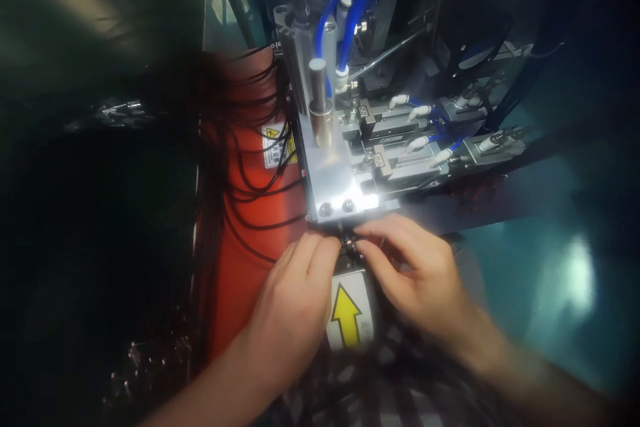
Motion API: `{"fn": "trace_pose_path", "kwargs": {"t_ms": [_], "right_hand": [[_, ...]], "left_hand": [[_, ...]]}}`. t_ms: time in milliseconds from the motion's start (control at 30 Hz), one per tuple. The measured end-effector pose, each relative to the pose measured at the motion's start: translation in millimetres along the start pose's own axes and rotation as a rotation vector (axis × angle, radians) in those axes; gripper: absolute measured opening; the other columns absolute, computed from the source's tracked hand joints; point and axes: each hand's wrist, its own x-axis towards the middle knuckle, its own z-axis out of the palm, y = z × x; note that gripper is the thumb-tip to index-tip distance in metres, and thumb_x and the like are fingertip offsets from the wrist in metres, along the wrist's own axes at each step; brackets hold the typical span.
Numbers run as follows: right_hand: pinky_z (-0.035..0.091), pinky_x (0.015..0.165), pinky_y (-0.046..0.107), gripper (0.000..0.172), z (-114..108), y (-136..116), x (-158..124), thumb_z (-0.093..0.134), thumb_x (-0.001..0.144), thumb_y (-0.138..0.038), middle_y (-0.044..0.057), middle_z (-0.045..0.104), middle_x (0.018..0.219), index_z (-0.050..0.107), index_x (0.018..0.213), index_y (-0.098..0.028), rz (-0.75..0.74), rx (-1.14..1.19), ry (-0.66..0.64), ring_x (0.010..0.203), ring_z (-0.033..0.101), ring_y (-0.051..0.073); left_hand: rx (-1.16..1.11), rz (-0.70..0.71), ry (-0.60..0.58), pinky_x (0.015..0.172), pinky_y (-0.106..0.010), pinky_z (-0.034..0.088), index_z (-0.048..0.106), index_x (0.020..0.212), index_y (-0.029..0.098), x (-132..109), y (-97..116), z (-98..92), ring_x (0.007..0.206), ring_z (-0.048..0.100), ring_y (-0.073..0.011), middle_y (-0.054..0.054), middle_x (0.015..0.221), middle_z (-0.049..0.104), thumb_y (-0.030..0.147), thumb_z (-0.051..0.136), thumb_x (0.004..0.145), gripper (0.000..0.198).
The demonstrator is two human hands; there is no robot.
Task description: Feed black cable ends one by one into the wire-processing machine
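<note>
"Where is the small part (349,256) seen?"
"Between left hand (296,290) and right hand (425,273), with the block (330,173) at twelve o'clock."
"Is it gripped?"
"That can't be told: the left is curled, the right's thumb and finger are slightly parted."

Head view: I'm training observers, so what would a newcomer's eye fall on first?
Likely the brightly lit metal block at the centre, with the left hand and right hand close below it. Between the hands, a yellow arrow on a white label points up the picture. Above, blue tubes curve down, and a red surface spreads to the left.
</note>
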Motion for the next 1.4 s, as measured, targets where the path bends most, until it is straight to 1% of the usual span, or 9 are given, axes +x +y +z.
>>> {"fn": "trace_pose_path", "kwargs": {"t_ms": [133,267,500,667,767,1000,1133,1267,1400], "right_hand": [[0.047,0.065,0.029,0.007,6,-3,3,0.058,0.09,-0.016,0.004,0.067,0.081,0.064,0.092,-0.017,-0.095,-0.082,-0.037,0.07,0.06,0.016],[0.044,0.062,0.028,0.01,3,-2,6,0.055,0.09,-0.015,0.002,0.063,0.074,0.061,0.083,-0.019,-0.075,-0.087,-0.064,0.065,0.057,0.015],[0.045,0.063,0.029,0.008,4,-2,5,0.06,0.088,-0.019,0.004,0.065,0.077,0.065,0.093,-0.015,-0.084,-0.093,-0.055,0.065,0.059,0.015],[0.042,0.06,0.028,0.01,5,-5,6,0.057,0.088,-0.017,0.001,0.06,0.068,0.064,0.081,-0.017,-0.046,-0.115,-0.059,0.059,0.054,0.014],[0.041,0.06,0.028,0.012,3,-3,4,0.054,0.089,-0.017,0.001,0.06,0.069,0.061,0.079,-0.018,0.045,-0.034,-0.067,0.06,0.054,0.014],[0.045,0.061,0.026,0.015,12,8,-3,0.054,0.09,-0.029,0.002,0.061,0.075,0.06,0.082,-0.019,0.454,0.326,-0.07,0.069,0.057,0.016],[0.043,0.057,0.025,0.018,14,8,-1,0.056,0.087,-0.033,0.0,0.058,0.07,0.059,0.078,-0.018,0.555,0.47,-0.083,0.066,0.054,0.015],[0.041,0.055,0.025,0.019,11,4,4,0.057,0.084,-0.034,0.0,0.057,0.069,0.059,0.077,-0.017,0.612,0.477,-0.099,0.063,0.052,0.014],[0.034,0.047,0.023,0.022,7,2,11,0.058,0.082,-0.036,-0.004,0.05,0.057,0.056,0.071,-0.017,0.711,0.533,-0.173,0.05,0.043,0.01]], "left_hand": [[-0.019,-0.021,-0.01,0.067,-0.03,0.051,0.054,0.096,0.017,0,0,-0.2,0.073,0.058,-0.018,-0.004,0.08,0.059,0.011,0.045,0.093,0.011],[-0.02,-0.015,-0.015,0.066,-0.029,0.05,0.054,0.095,0.016,0,0,-0.2,0.073,0.058,-0.0176,-0.004,0.08,0.058,0.01,0.044,0.093,0.013],[-0.037,-0.019,-0.023,0.067,-0.03,0.049,0.054,0.096,0.016,0,0,0.2,0.074,0.058,-0.018,-0.004,0.081,0.059,0.011,0.044,0.094,0.012],[-0.059,-0.021,-0.031,0.068,-0.03,0.049,0.054,0.096,0.017,-1,-1,0.4,0.074,0.057,-0.0178,-0.004,0.082,0.058,0.01,0.044,0.093,0.013],[-0.057,-0.026,-0.04,0.068,-0.03,0.049,0.054,0.095,0.016,-1,-1,0.3,0.074,0.057,-0.0179,-0.004,0.081,0.058,0.008,0.045,0.091,0.013],[-0.021,-0.001,-0.028,0.065,-0.029,0.052,0.059,0.097,0.013,2,-2,-0.5,0.073,0.059,-0.0179,-0.005,0.082,0.06,0.006,0.045,0.09,0.017],[-0.004,0.041,-0.032,0.065,-0.028,0.054,0.063,0.102,0.011,2,-3,-0.5,0.076,0.061,-0.0183,-0.008,0.087,0.061,0.007,0.044,0.09,0.023],[0.013,0.069,-0.047,0.06,-0.027,0.054,0.064,0.108,0.009,1,-5,-0.9,0.072,0.061,-0.0178,-0.009,0.085,0.061,0.008,0.044,0.091,0.027],[0.092,0.102,-0.063,0.058,-0.03,0.053,0.065,0.108,0.01,2,-4,-2.1,0.072,0.062,-0.0196,-0.01,0.085,0.062,0.008,0.045,0.089,0.027]]}}
